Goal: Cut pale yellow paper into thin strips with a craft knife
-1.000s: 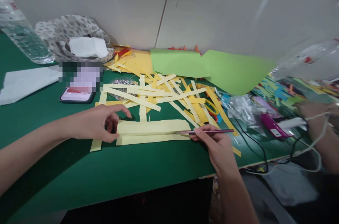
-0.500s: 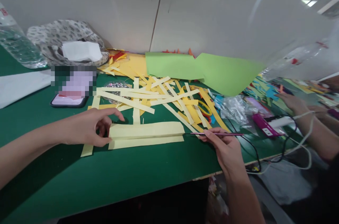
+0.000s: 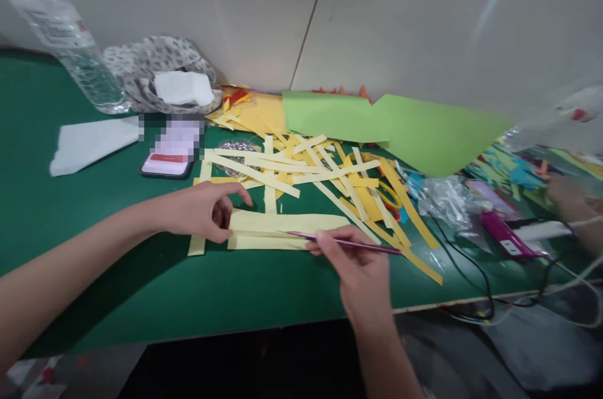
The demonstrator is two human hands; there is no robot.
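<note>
A pale yellow folded paper strip (image 3: 268, 223) lies flat on the green table, with a crease running along its length. My left hand (image 3: 211, 210) is curled at its left end, thumb and bent fingers closed on the edge, the index finger arching above. Between its thumb and fingers, my right hand (image 3: 353, 254) pinches a thin purple pointed stick (image 3: 372, 247). The stick's tip rests over the strip's crease, and the hand covers the strip's right end. Loose pale yellow paper strips (image 3: 282, 168) lie in a heap just behind.
Green paper (image 3: 339, 117) leans near the wall. Yellow-handled scissors (image 3: 390, 195) lie partly under strips. A phone (image 3: 170, 154), a white tissue (image 3: 89, 144), a water bottle (image 3: 89, 66) and a patterned cloth bag (image 3: 155, 50) are left. Clear plastic (image 3: 445, 198), a purple device (image 3: 506, 235) and another person's hand (image 3: 575, 204) are right.
My right hand has moved left with the purple stick, bringing its tip from beyond the strip's right end onto the crease. My left hand stays at the left end. The view has turned left.
</note>
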